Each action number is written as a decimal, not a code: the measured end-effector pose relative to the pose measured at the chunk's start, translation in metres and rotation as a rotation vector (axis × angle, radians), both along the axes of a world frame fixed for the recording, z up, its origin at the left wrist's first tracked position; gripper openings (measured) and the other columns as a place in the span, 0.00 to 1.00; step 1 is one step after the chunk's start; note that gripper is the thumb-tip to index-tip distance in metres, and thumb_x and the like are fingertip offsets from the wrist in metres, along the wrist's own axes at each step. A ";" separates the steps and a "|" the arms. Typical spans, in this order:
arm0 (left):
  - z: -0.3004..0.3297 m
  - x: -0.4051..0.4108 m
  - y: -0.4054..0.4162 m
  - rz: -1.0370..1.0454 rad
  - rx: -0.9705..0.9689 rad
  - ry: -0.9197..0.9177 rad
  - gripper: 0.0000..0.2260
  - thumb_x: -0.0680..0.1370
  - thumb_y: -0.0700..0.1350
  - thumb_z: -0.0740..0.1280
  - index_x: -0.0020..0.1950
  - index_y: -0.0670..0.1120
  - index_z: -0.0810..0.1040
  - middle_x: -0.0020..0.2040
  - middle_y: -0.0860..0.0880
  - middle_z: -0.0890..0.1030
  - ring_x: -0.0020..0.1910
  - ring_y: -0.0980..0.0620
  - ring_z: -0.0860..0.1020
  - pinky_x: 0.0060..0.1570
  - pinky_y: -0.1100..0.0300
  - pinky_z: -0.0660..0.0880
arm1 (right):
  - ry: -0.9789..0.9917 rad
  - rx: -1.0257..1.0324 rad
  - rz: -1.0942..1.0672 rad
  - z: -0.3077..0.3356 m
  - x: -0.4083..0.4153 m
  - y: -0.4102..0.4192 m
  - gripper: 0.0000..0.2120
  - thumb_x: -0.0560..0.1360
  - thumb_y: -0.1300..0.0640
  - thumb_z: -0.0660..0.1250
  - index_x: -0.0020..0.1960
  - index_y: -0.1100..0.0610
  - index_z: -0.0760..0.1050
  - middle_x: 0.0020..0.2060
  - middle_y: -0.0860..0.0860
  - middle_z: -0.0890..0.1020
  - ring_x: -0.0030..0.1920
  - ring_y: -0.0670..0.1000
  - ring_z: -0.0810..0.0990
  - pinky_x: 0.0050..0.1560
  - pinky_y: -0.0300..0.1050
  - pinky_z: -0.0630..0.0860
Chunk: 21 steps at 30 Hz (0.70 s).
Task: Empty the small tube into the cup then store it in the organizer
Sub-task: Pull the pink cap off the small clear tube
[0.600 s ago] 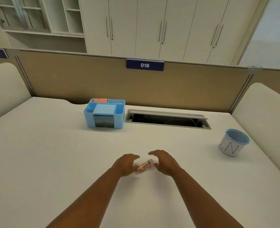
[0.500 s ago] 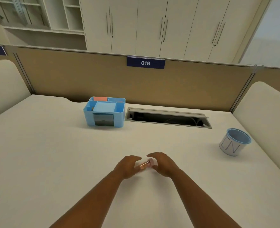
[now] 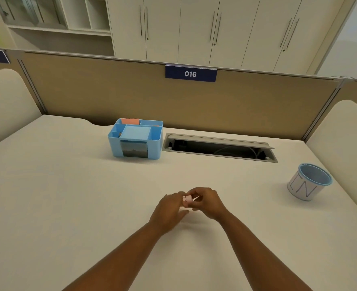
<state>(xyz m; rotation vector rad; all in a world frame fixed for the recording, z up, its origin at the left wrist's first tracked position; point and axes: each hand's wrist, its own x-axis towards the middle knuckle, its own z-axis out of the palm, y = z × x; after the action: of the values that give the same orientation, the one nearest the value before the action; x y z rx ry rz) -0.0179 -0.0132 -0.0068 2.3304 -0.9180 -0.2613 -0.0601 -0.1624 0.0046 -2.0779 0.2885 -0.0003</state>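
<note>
Head view: my left hand (image 3: 169, 208) and right hand (image 3: 207, 201) have lifted the small tube (image 3: 187, 198), fingers pinching it, seemingly uncapping before pouring.

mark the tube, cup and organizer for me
tube (image 3: 187, 198), head view, pale end showing between the two hands
cup (image 3: 301, 189), head view, white side wall with the lettering
organizer (image 3: 114, 147), head view, blue front wall left of the drawer
</note>
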 end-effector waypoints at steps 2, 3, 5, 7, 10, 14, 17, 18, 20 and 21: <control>0.008 0.000 -0.003 0.026 -0.115 0.056 0.09 0.77 0.46 0.60 0.56 0.47 0.70 0.51 0.47 0.78 0.49 0.48 0.76 0.51 0.51 0.74 | -0.030 0.092 -0.032 0.010 0.004 0.002 0.10 0.66 0.58 0.75 0.46 0.58 0.81 0.38 0.54 0.84 0.34 0.48 0.82 0.35 0.34 0.80; 0.012 0.000 -0.004 0.030 -0.157 0.088 0.07 0.78 0.45 0.58 0.54 0.47 0.70 0.50 0.47 0.78 0.47 0.49 0.76 0.50 0.50 0.75 | -0.047 0.133 -0.049 0.015 0.004 0.002 0.09 0.66 0.58 0.75 0.46 0.58 0.81 0.37 0.54 0.84 0.34 0.48 0.82 0.34 0.34 0.80; 0.017 -0.002 -0.006 0.017 -0.237 0.100 0.09 0.79 0.44 0.54 0.56 0.46 0.71 0.52 0.47 0.79 0.50 0.48 0.76 0.53 0.50 0.76 | -0.069 0.214 -0.084 0.024 0.006 0.004 0.07 0.67 0.57 0.74 0.44 0.57 0.82 0.37 0.54 0.84 0.34 0.47 0.82 0.33 0.33 0.79; 0.020 -0.004 -0.007 0.026 -0.288 0.068 0.10 0.80 0.43 0.53 0.58 0.46 0.70 0.55 0.46 0.78 0.51 0.48 0.76 0.54 0.51 0.75 | -0.076 0.271 -0.128 0.031 0.006 0.008 0.06 0.67 0.57 0.74 0.43 0.56 0.82 0.37 0.54 0.84 0.35 0.47 0.83 0.33 0.32 0.78; 0.021 -0.005 -0.008 0.098 -0.287 0.037 0.08 0.79 0.44 0.55 0.52 0.42 0.70 0.50 0.42 0.79 0.46 0.45 0.77 0.48 0.48 0.76 | -0.072 0.244 -0.164 0.039 0.007 0.014 0.06 0.67 0.57 0.74 0.43 0.57 0.82 0.36 0.53 0.84 0.34 0.46 0.83 0.33 0.31 0.78; 0.026 -0.002 -0.008 0.116 -0.257 0.010 0.10 0.79 0.47 0.55 0.51 0.42 0.70 0.47 0.42 0.80 0.42 0.47 0.77 0.41 0.58 0.73 | -0.057 0.197 -0.186 0.049 0.008 0.017 0.07 0.69 0.56 0.72 0.44 0.58 0.82 0.37 0.53 0.83 0.34 0.45 0.81 0.32 0.30 0.76; 0.031 0.003 -0.008 0.107 -0.245 -0.060 0.09 0.79 0.47 0.56 0.51 0.43 0.71 0.45 0.44 0.81 0.38 0.52 0.75 0.34 0.67 0.68 | -0.054 0.162 -0.202 0.055 0.009 0.019 0.08 0.70 0.55 0.71 0.46 0.58 0.82 0.38 0.53 0.83 0.34 0.46 0.80 0.35 0.34 0.76; 0.032 0.005 -0.008 0.108 -0.241 -0.082 0.09 0.79 0.47 0.56 0.51 0.43 0.71 0.44 0.44 0.81 0.36 0.53 0.73 0.32 0.69 0.66 | -0.053 0.153 -0.203 0.056 0.010 0.019 0.08 0.70 0.55 0.71 0.46 0.59 0.82 0.38 0.53 0.82 0.33 0.46 0.79 0.35 0.33 0.75; 0.034 0.008 -0.006 0.102 -0.226 -0.127 0.09 0.79 0.48 0.57 0.50 0.44 0.72 0.42 0.45 0.81 0.34 0.55 0.71 0.29 0.72 0.63 | -0.054 0.141 -0.205 0.058 0.010 0.020 0.08 0.70 0.55 0.70 0.46 0.59 0.82 0.38 0.54 0.83 0.34 0.47 0.79 0.36 0.34 0.75; 0.034 0.009 -0.005 0.095 -0.219 -0.146 0.09 0.79 0.48 0.57 0.50 0.44 0.72 0.42 0.46 0.81 0.33 0.55 0.71 0.28 0.73 0.62 | -0.054 0.136 -0.208 0.059 0.010 0.021 0.08 0.71 0.55 0.70 0.46 0.59 0.82 0.39 0.54 0.83 0.34 0.47 0.79 0.38 0.36 0.76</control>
<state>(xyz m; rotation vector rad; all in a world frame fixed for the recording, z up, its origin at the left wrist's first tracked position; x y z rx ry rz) -0.0092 -0.0183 0.0274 2.2030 -0.8562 0.0473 -0.0502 -0.1416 0.0632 -1.9022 0.4580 -0.1582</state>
